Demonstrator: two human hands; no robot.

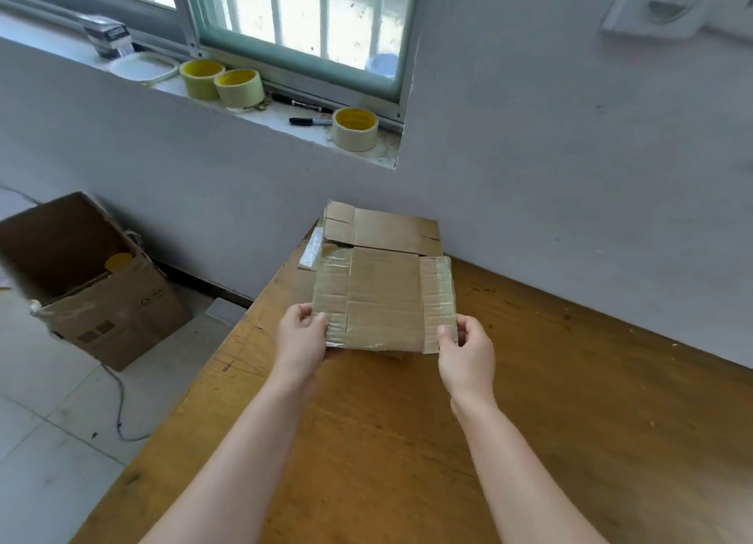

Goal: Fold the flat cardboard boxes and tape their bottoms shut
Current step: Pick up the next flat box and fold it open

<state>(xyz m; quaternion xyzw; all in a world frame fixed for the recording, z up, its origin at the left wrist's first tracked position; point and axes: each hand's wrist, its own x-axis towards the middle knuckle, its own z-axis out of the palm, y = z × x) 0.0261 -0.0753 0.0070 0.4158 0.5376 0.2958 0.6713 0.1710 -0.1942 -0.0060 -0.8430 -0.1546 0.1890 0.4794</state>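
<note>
Both hands were pinching one flat cardboard box [385,299] at its near corners, left hand [300,336] and right hand [468,350], holding it near the desk's [570,421] far left corner, with another flattened box [387,230] lying right behind it by the wall.

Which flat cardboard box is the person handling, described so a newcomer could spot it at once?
On the wooden table below the window, look to the far corner by the wall. It is the nearer flat box, pinched at its near corners by the left hand and right hand. Unlike the plain flat box behind it, its side flaps shine with clear tape.
</note>
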